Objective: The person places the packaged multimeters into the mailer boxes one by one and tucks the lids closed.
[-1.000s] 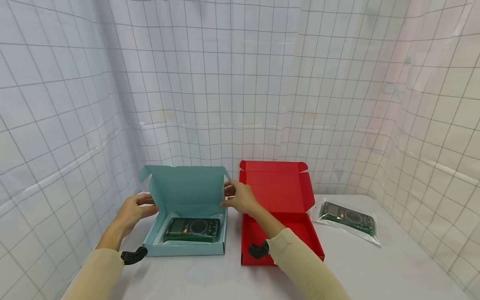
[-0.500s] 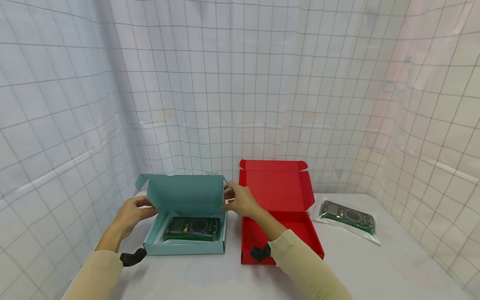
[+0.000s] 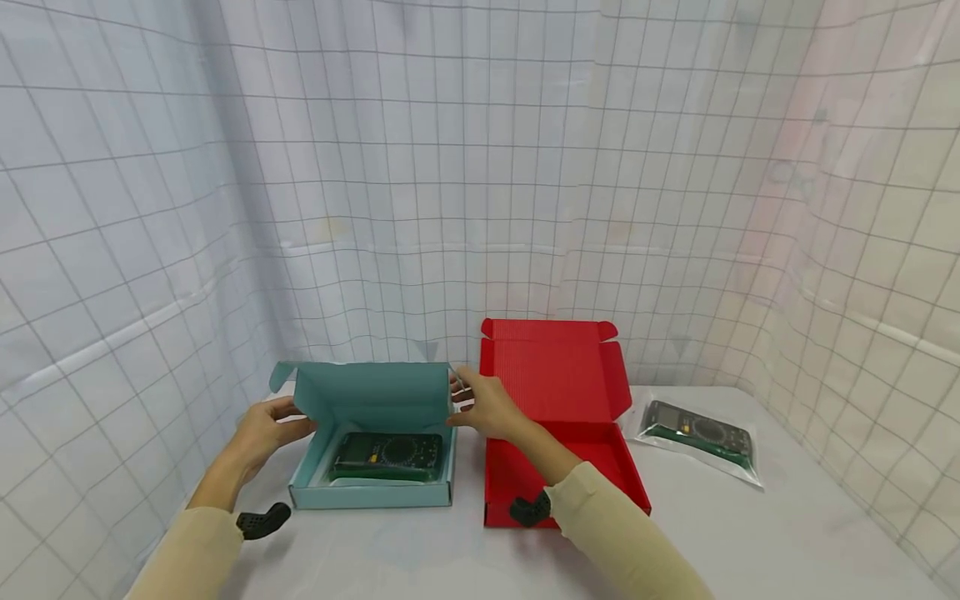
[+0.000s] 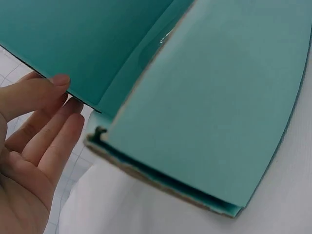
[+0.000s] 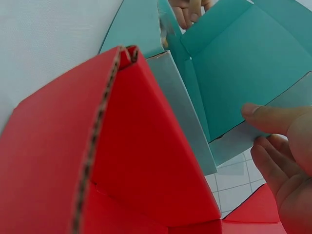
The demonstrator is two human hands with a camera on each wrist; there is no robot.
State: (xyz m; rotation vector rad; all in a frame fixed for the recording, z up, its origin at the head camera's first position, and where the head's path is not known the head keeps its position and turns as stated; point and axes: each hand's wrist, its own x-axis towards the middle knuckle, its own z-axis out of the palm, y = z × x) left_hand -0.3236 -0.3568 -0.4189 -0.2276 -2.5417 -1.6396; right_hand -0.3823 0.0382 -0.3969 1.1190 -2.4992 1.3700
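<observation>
2 grips [image 3: 259,437] [image 3: 489,407] on teal lid [image 3: 382,387]

Head view: the worktop [image 3: 390,558] is viewed from above, forward and down, from far enough back for both arms to be included, with the gridded curtain [image 3: 450,167] behind. Left wrist view: the left hand [image 4: 34,161] is seen at close range along the left edge, and an outer wall of the teal box [image 4: 209,107] is faced obliquely. Right wrist view: the foreground is filled by the red box [image 5: 39,151], the right hand [image 5: 296,170] being seen at right. The teal box is shared by all three views.
</observation>
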